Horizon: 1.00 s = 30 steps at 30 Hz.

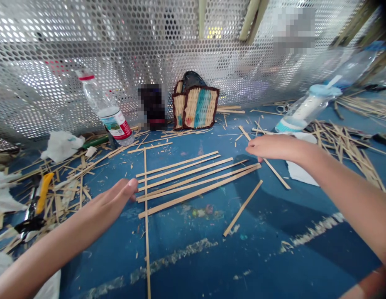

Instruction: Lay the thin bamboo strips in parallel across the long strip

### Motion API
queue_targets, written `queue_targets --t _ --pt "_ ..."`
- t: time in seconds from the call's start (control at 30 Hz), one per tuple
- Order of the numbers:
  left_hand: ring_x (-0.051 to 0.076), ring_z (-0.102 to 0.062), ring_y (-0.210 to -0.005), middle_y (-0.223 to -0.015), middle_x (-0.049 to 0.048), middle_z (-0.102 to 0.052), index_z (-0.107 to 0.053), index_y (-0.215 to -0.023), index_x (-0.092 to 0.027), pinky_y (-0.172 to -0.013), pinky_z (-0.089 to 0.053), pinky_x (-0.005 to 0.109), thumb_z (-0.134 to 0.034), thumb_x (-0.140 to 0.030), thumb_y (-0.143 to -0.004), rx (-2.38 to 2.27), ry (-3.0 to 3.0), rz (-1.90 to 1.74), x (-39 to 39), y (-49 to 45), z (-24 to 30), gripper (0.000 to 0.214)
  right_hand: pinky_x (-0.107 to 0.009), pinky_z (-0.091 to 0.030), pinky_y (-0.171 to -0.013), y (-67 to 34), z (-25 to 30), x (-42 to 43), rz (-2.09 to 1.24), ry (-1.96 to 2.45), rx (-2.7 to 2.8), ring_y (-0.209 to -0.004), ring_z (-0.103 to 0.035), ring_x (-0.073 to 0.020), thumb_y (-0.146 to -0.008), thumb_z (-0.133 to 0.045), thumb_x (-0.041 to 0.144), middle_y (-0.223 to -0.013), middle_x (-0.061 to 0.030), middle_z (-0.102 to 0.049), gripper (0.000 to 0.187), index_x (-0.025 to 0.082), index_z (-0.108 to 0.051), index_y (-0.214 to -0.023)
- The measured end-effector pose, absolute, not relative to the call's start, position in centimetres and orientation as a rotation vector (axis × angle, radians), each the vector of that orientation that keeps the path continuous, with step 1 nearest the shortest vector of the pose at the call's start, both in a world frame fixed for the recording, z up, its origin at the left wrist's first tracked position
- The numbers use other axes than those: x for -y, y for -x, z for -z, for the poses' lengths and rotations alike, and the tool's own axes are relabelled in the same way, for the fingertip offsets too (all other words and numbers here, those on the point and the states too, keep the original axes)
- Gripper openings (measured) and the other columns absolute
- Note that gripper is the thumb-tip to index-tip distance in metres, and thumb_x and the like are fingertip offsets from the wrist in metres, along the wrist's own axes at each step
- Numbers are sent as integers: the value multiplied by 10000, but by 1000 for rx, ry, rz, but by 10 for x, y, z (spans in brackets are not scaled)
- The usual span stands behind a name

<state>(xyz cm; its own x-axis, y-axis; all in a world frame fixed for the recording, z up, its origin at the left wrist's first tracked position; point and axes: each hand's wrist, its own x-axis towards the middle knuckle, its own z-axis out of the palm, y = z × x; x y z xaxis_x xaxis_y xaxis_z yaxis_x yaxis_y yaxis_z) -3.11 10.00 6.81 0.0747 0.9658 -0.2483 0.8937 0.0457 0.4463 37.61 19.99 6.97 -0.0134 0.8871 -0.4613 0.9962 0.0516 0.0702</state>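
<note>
Several thin wooden strips (193, 187) lie side by side on the blue work surface (193, 257), running slantwise. One long strip (146, 236) crosses under their left ends, running toward me. My left hand (116, 195) is flat and empty, its fingertips just beside the left ends of the strips. My right hand (272, 148) hovers empty above their right ends, with a fingertip close to a separate strip (275, 173). Another loose strip (243, 208) lies at the right, apart from the group.
A woven panel piece (199, 108) and a plastic bottle (107, 110) stand by the perforated metal wall (87, 50). A blue-capped bottle (305, 110) lies at the right. Strip piles (345, 145) and a yellow-handled tool (40, 199) flank the work.
</note>
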Motion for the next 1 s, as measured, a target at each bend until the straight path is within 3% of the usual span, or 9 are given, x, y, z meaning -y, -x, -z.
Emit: queue_targets --t 0.17,0.47,0.6,0.67,0.77,0.87,1.0 --pt "291 -660 -935 -978 82 -724 -669 -919 -248 -930 -512 421 -143 -829 -840 -1828 -1821 -124 -108 42 -48 788 -380 -369 -647 -377 -63 -202 348 -1887 -1975 -795 -615 -264 -881 -408 316 -819 -77 -701 252 227 -582 -721" --pt "312 -634 -1103 -1100 72 -719 -642 -862 -250 -973 -502 431 -170 -766 -882 -1784 -1774 -76 -101 36 -64 699 -376 -381 -660 -381 -61 -202 398 -1905 -2008 -809 -619 -257 -889 -396 362 -838 -70 -702 267 229 -595 -770" --pt "300 -657 -1040 -1022 65 -719 -624 -874 -255 -982 -499 444 -174 -723 -920 -1745 -1800 -14 -102 39 -60 651 -376 -388 -658 -380 -63 -201 419 -1875 -2007 -789 -618 -255 -899 -397 381 -837 -73 -703 288 227 -598 -760" --pt "292 -668 -1024 -1028 58 -723 -647 -932 -271 -963 -513 430 -209 -678 -937 -1739 -1842 -7 -102 49 -53 598 -374 -388 -653 -380 -65 -199 416 -1865 -2025 -785 -614 -254 -907 -389 373 -844 -79 -697 291 226 -605 -777" --pt "309 -645 -1131 -1201 56 -709 -685 -1130 -300 -982 -510 410 -319 -543 -900 -1644 -2122 -118 -97 69 -42 496 -372 -370 -633 -380 -70 -194 301 -1850 -2043 -776 -600 -257 -904 -387 326 -868 -98 -678 264 221 -600 -788" --pt "310 -624 -1183 -1333 44 -659 -662 -1274 -301 -1043 -467 427 -329 -371 -874 -1571 -2428 -140 -84 82 -36 525 -366 -348 -610 -378 -76 -185 240 -1827 -2064 -727 -577 -245 -921 -373 331 -842 -88 -655 268 227 -579 -787" --pt "281 -644 -1177 -1306 16 -684 -671 -1257 -316 -1056 -475 418 -324 -326 -906 -1483 -2490 -18 -72 77 -33 493 -345 -364 -617 -366 -77 -166 451 -1656 -2240 -703 -571 -222 -956 -378 430 -801 -48 -647 334 242 -591 -779"
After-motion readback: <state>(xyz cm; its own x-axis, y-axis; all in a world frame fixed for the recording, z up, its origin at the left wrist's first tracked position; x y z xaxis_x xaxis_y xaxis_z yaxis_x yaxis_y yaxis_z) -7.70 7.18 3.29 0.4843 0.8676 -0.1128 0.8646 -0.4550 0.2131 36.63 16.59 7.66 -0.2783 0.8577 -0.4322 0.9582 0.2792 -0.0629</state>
